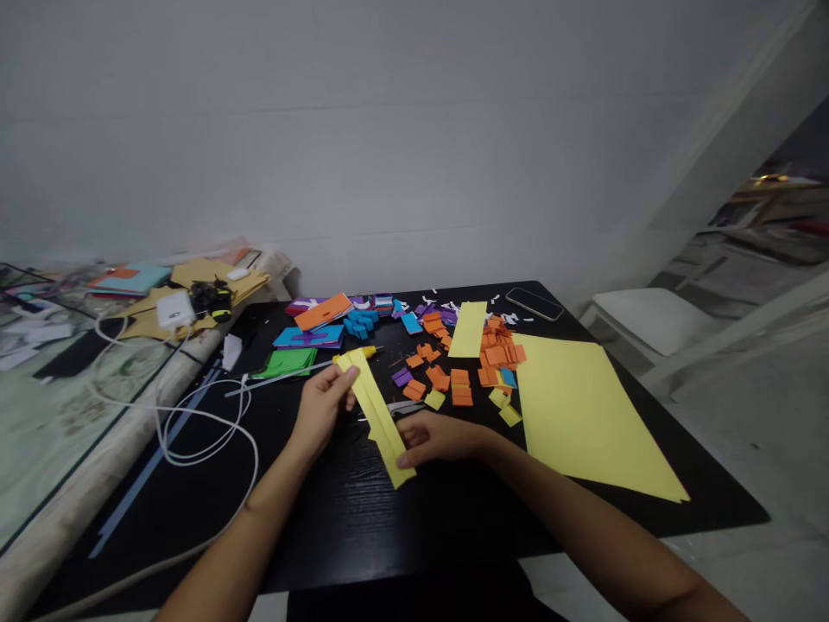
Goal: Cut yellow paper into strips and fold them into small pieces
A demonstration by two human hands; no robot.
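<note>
A folded yellow paper strip point(379, 419) is held slantwise over the black table. Its upper end is pinched by my left hand point(324, 399), thumb on top. My right hand point(437, 438) grips the lower end, with the thumb across the front and some fingers hidden behind. Scissors point(405, 405) lie partly hidden behind the strip. A yellow-handled tool point(369, 352) lies just beyond my left hand. Small folded orange paper pieces point(461, 389) and a few yellow pieces point(510, 415) are scattered past my right hand.
Large yellow sheets point(583, 415) cover the table's right side, with a phone point(534, 303) behind. A yellow strip point(467, 330) lies on the orange pieces. Green point(288, 363) and blue folded papers point(307, 336) sit at the left. A white cable point(249, 466) loops across the left edge.
</note>
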